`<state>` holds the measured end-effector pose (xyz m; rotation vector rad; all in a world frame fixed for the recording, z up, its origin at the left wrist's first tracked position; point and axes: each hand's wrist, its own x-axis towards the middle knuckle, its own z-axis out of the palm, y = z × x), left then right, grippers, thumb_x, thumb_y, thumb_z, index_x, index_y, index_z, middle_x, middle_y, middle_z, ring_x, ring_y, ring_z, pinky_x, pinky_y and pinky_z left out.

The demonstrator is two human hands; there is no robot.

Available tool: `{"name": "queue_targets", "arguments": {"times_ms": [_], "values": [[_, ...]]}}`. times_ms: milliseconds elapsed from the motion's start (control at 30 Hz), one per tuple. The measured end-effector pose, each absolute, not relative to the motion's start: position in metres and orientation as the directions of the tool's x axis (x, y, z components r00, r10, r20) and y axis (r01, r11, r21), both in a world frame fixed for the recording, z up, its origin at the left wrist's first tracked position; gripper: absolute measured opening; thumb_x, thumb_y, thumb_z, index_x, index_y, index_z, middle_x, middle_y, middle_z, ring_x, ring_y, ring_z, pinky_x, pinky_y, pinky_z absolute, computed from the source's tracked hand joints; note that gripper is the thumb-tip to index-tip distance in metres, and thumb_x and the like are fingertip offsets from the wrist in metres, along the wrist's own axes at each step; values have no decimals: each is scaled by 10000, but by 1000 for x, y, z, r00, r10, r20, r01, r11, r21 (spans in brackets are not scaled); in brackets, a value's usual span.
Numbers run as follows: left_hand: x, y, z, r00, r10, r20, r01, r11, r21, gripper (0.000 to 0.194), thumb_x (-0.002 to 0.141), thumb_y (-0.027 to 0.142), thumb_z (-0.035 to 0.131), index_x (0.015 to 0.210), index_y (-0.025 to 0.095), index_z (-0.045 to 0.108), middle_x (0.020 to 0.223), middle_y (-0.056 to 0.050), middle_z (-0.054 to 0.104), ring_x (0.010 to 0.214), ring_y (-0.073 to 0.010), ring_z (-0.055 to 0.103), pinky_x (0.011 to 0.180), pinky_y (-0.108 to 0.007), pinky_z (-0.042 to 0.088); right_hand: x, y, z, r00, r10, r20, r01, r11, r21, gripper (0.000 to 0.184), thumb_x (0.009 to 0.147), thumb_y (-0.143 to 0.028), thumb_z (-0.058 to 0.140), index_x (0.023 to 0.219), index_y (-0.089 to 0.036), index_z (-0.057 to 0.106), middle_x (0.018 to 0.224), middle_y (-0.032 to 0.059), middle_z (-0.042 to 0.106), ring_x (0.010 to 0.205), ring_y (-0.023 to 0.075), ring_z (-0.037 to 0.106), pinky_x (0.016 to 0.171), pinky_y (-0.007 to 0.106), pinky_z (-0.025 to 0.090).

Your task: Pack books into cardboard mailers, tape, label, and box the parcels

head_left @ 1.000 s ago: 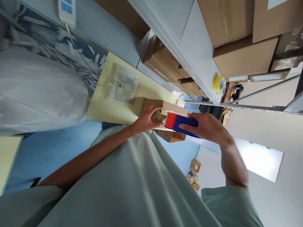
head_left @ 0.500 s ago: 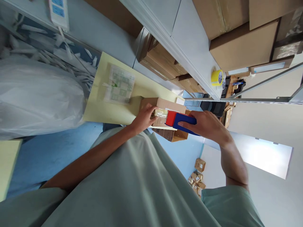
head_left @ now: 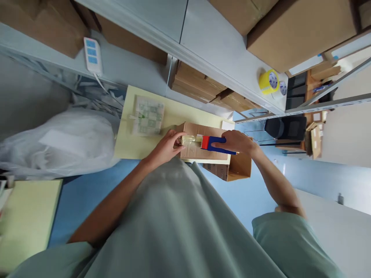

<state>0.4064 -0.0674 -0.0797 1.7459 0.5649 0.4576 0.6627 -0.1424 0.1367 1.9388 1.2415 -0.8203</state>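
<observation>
A closed cardboard box (head_left: 208,153) lies on the pale yellow tabletop (head_left: 123,135). My left hand (head_left: 165,147) is at the box's left end, thumb and fingers closed around the end of a strip of clear packing tape (head_left: 189,139). The strip runs rightward over the box to the red front of a blue tape dispenser (head_left: 216,143). My right hand (head_left: 239,141) is wrapped around the dispenser's body above the box. Whether the middle of the strip touches the cardboard, I cannot tell.
A flat packet with a green-and-white pattern (head_left: 149,117) lies left of the box. An open carton (head_left: 240,168) stands lower right. Yellow tape rolls (head_left: 268,82) and large cartons (head_left: 301,34) sit on the shelf. A filled plastic bag (head_left: 72,143) is at left.
My left hand has moved left to the box's end, and the strip between it and the dispenser is longer. My right hand still grips the dispenser. The camera view has shifted.
</observation>
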Motion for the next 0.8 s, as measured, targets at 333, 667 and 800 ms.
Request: {"name": "queue_targets", "arguments": {"times_ms": [333,667,800], "values": [[423,-110,-61,449,877,-171,303,31,952,512,918,449,785,1361,199,734,1235,-114,789,976,-211,787,953,-382,685,687,-160,107,179,621,-763,961,-278,-1,710,1074,-749,535,1264,-119,800,1240,243,811,1213,387,766,1011,404,546],[470,-131,-54,7,996,-86,593,65,802,269,943,440,775,998,194,868,1027,-78,867,987,-265,821,983,-399,651,708,-175,91,67,699,-712,958,-244,-149,643,1106,-663,509,1259,-113,804,1248,266,801,1210,399,759,1006,439,553],[485,-130,-50,-55,994,-100,653,111,749,245,961,383,740,1004,182,873,1037,-83,867,1026,-274,824,991,-396,652,715,-181,96,48,722,-690,943,-261,-208,638,1099,-685,512,1191,-128,808,1185,247,811,1202,404,747,995,432,545]]}}
